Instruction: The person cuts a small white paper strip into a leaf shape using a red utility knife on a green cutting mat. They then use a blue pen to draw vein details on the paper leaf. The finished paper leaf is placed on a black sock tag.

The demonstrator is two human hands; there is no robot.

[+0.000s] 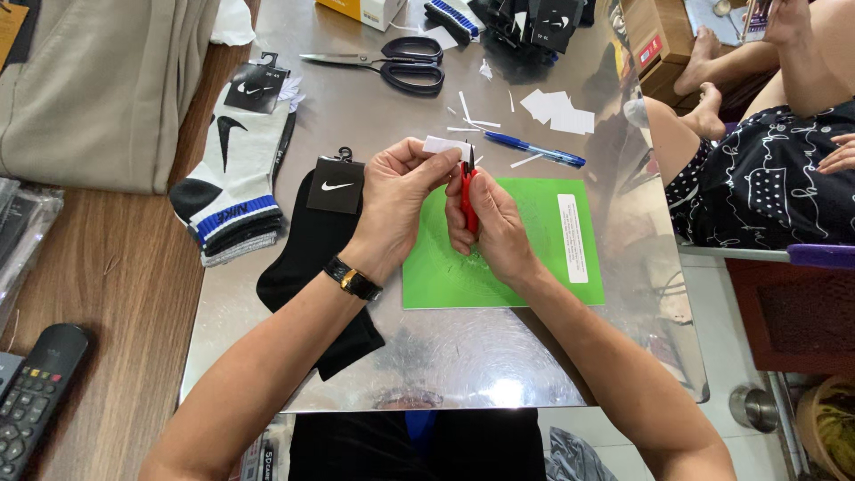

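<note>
While the left hand (396, 191) pinches a white paper strip (445, 145), the right hand (490, 223) clasps red snips (467, 191).

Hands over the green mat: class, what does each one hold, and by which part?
Left hand pinches a white paper slip by its near edge; right hand grips a red cutter by its handle.

The right hand (488, 224) hides most of the red cutter (468, 198) (blade unseen).

black sock tags (336, 185) | white mat label (572, 238) | perhaps cardboard box (657, 40) top right
</note>
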